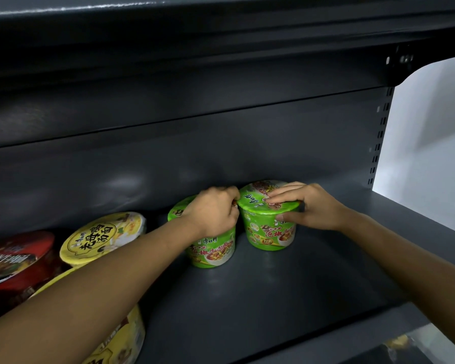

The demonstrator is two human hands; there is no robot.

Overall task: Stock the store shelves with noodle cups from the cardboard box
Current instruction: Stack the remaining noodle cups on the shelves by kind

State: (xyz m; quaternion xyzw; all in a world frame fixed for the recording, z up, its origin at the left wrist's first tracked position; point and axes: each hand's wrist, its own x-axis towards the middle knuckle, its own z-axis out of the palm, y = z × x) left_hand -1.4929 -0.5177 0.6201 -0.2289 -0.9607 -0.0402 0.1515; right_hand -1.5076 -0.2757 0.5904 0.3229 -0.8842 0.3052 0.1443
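Green left cup (pixel 213 248) and right cup (pixel 268 227) side by side at shelf (pixel 273 298) rear. Curled left hand (pixel 212 211) grips left cup's lid; right hand (pixel 313 206) grips right cup. Further left: yellow cup (pixel 103 235), red cup (pixel 16 258).

This is a shop aisle. In front of me stands a dark metal shelf (pixel 273 298) of the retail kind, with a plain back panel (pixel 168 153), an upper shelf (pixel 195 48) overhead and an upright (pixel 378 137) punched with rows of slots at the right end. Sealed, printed noodle cups sit on it grouped by flavour: green cups (pixel 268 232), yellow cups (pixel 100 237) and a red cup (pixel 16 258). A bare white wall (pixel 431 127) shows beyond.
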